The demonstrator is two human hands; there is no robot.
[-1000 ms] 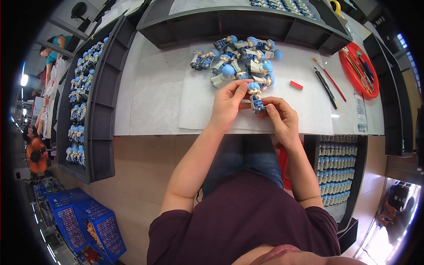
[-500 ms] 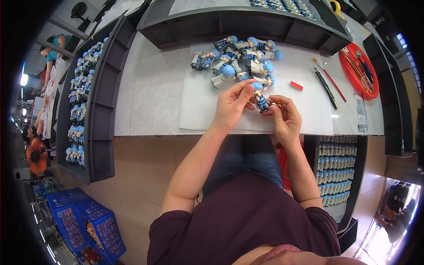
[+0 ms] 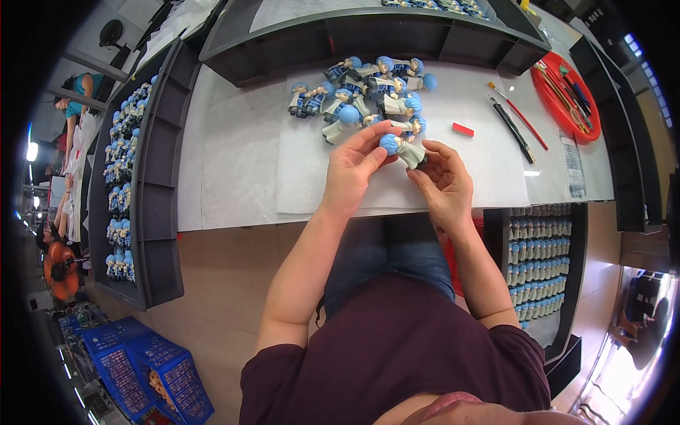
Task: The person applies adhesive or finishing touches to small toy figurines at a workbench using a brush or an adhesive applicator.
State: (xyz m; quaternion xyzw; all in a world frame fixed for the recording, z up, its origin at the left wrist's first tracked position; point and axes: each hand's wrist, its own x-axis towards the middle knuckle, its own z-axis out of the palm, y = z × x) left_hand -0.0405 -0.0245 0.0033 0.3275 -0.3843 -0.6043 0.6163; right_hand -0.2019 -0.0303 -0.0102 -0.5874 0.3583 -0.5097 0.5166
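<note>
Between my two hands is a small figurine (image 3: pixel 406 152) with light blue hair and a pale cape, its caped back showing upward. My left hand (image 3: pixel 354 164) pinches it at the head end, thumb and fingers closed. The fingers of my right hand (image 3: pixel 448 183) are closed about its dark feet. Just beyond lies a loose heap of similar figurines (image 3: pixel 386 88) on a white sheet (image 3: pixel 304 184); some show blue striped clothes, others the pale cape. A small red block (image 3: pixel 462 129) rests on the sheet to the right of my hands.
A black pen (image 3: pixel 513 129) and a thin red brush (image 3: pixel 528 122) lie right, near a red oval tray (image 3: pixel 596 127) of tools. Black crates of figurines stand left (image 3: pixel 157 184), at the back (image 3: pixel 368 48) and below the table's right side (image 3: pixel 570 283). Blue baskets (image 3: pixel 170 361) sit lower left.
The figurine has been turned over: its striped front faced up before, its pale cape does now. Both hands keep hold of it. The whole view has shifted slightly.
</note>
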